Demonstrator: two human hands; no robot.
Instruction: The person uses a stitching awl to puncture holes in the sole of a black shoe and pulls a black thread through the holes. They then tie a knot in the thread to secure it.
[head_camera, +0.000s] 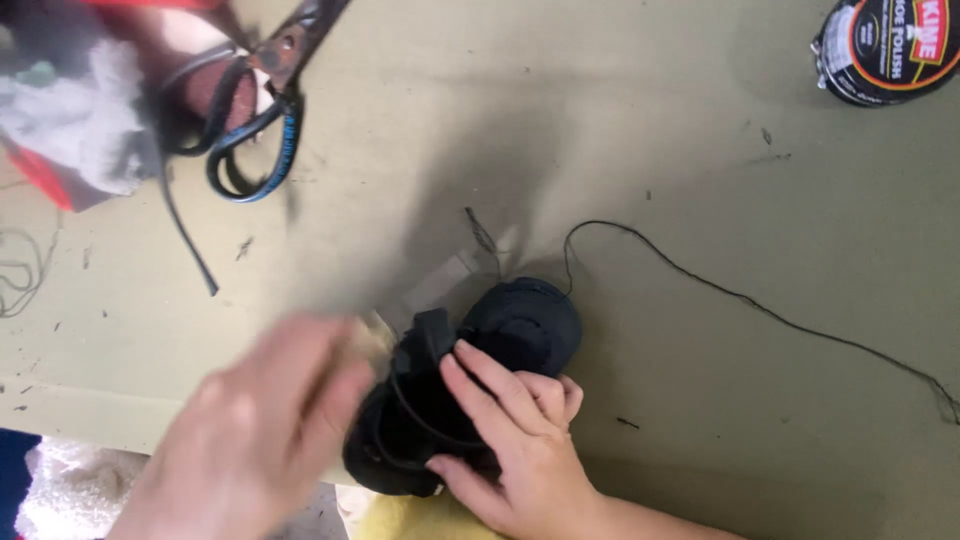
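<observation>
A small black shoe (470, 390) lay on its side at the near edge of the olive-green tabletop (700, 180), toe cap pointing away from the person. The right hand (520, 440) pressed down on it from the near side, fingers (490, 375) spread over the upper and the opening, thumb under the heel end: a flat, steadying grip closed on the shoe rather than a clench. The left hand (250, 430) was blurred with motion just beside the shoe's heel side; something pale showed at its fingertips, but whether that grip held it could not be told.

The shoe looked light and small, its upper soft and pliable, likely to fold under pressure, while the rounded toe cap and sole seemed stiffer. The firmest hold was probably across the sole and heel, with the toe left free. A dark coating could make the surface smeary and a little slick.

A thin black thread (760, 305) trailed away across the tabletop. Black-handled scissors (255, 110) lay far left beside a rumpled cloth (70, 110), and a round tin of polish (885, 50) sat well apart at the far right corner.
</observation>
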